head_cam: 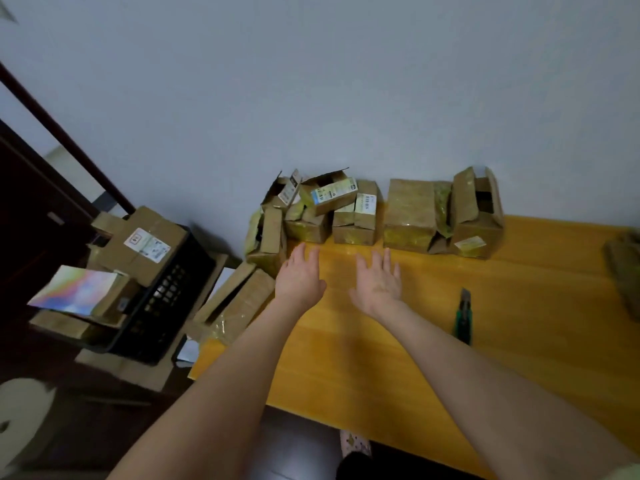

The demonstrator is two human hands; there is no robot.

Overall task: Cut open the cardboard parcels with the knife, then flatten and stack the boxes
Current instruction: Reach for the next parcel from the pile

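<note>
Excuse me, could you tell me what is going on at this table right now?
A person reaches both bare hands over the yellow table toward a row of cardboard parcels standing against the wall. The left hand and right hand are open and hold nothing. The knife lies on the table, to the right of the right hand. Several parcels have open flaps. A black crate beside the table holds more boxes.

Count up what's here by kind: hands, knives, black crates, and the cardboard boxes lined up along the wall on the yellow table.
Hands: 2, left hand and right hand, both open
Knife: 1
Black crate: 1
Cardboard boxes, back row: about 7; the left pile overlaps, so the count is unsure
Total: about 11
</note>
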